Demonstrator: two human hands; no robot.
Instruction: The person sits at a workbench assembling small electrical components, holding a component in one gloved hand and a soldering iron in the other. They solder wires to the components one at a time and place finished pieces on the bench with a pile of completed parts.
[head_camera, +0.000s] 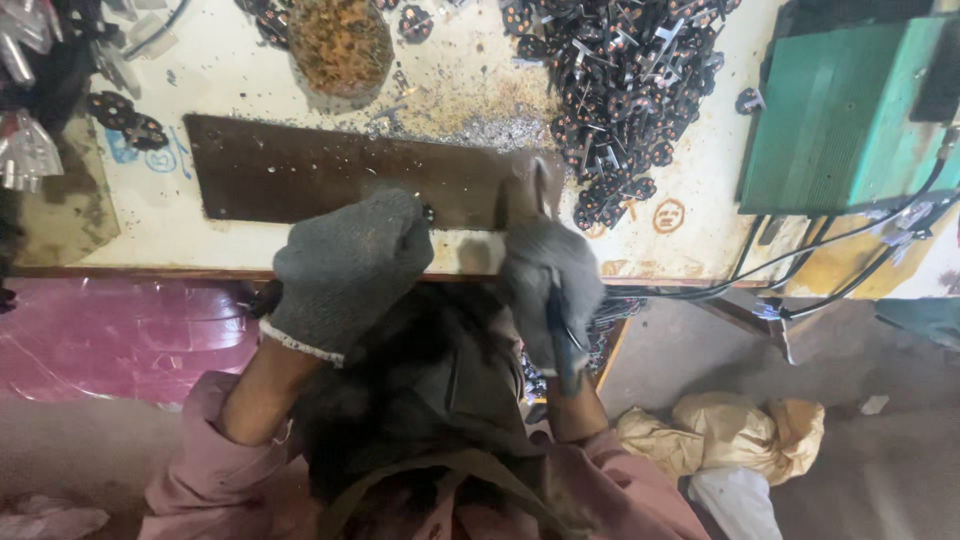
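Gloved left hand (345, 270) is closed over a small dark part (428, 213) at its fingertips. Gloved right hand (545, 280), just beside, is closed around a thin hand tool (558, 335); the brown board (330, 170) lies beyond both.

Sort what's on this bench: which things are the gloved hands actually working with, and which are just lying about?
In use:
left hand on a small dark part
right hand holding a hand tool
dark board under both

Lying about:
heap of dark metal parts
green box
black cables
round rusty pad
crumpled bag
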